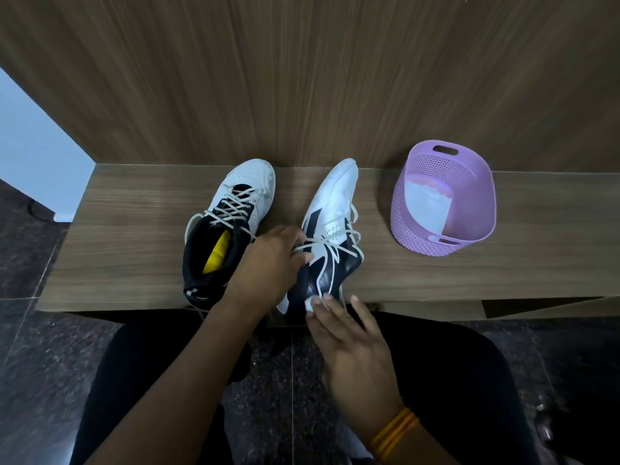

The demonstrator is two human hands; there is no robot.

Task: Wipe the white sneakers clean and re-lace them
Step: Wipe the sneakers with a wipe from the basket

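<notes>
Two white and black sneakers rest on a low wooden bench [469, 273]. The left sneaker [235, 209] stands upright, laced, with a yellow insole showing inside. The right sneaker [330, 229] is tipped onto its side, its loose white laces draped across it. My left hand [271, 263] grips this sneaker at the collar, over the laces. My right hand [349, 337] presses a small white wipe [310, 303] against the black heel area, fingers extended flat.
A purple perforated basket [469, 226] holding a white packet [426, 206] lies tilted on the bench's right. A wood-grain panel [302, 78] rises right behind the bench. My dark-clothed legs and a dark speckled floor [33, 364] lie below the bench's front edge.
</notes>
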